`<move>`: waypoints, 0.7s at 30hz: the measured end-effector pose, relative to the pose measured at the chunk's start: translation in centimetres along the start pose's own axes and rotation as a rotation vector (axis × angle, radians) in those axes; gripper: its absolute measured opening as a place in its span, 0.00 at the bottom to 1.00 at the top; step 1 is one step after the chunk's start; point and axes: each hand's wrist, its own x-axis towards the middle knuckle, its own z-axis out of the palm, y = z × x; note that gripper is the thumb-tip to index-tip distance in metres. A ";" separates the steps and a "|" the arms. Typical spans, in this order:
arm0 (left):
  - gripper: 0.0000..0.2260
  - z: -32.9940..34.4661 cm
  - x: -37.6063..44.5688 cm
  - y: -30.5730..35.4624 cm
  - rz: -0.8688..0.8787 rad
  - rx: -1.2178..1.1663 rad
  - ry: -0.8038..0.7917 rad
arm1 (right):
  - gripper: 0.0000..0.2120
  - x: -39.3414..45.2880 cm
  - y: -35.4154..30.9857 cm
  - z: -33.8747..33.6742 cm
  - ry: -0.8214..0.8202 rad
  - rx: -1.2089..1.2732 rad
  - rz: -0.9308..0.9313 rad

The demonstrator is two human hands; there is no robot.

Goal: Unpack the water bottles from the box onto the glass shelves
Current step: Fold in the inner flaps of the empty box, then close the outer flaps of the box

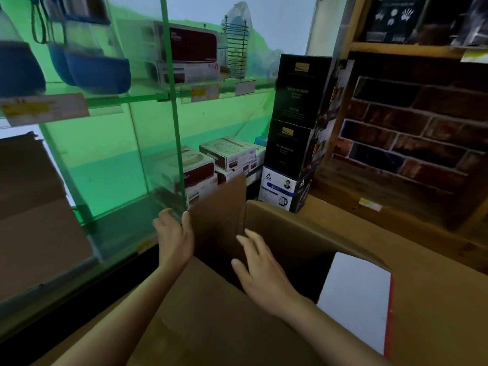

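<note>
A: Start with your hands; what have they got?

B: Nothing, as far as I can judge; your left hand (174,237) is spread flat with the fingers loose, pressed against the upright cardboard flap (219,223) right beside the edge of the glass panel (173,107); your right hand (260,270) hovers open over the mouth of the box (303,233), fingers splayed, gripping nothing.

A: And the water bottles?

B: Inside the box I cannot see any; the interior is dark, and only a pale patch shows at its right side; what that is, I cannot tell. Blue-based bottles (92,67) already stand on the upper glass shelf (148,95) to your left; the lower glass shelf (124,228), just beside your left hand, looks bare.

A: What could go wrong from here?

B: Your left hand sits very near that glass edge; a hasty push on the flap could knock knuckles or cardboard into it. The flap also looks likely to spring back over the opening once released; it could then catch a bottle on the way out. Lifting blind from a dark box, you might grab badly and drop one onto glass.
</note>
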 end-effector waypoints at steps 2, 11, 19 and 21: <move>0.18 0.1 -0.8 -0.1 0.027 -0.051 -0.069 | 0.24 0.2 -0.6 -0.5 0.096 -0.018 -0.063; 0.14 3.7 -4.0 -0.7 0.095 0.342 -0.282 | 0.23 1.6 1.7 1.0 -0.129 -0.123 0.033; 0.17 3.4 -4.1 -2.1 0.205 0.427 -0.425 | 0.23 3.7 2.9 4.1 -0.351 -0.124 0.129; 0.17 2.5 -4.0 -2.7 0.345 0.518 -0.468 | 0.22 3.6 2.8 4.6 -0.391 -0.117 0.136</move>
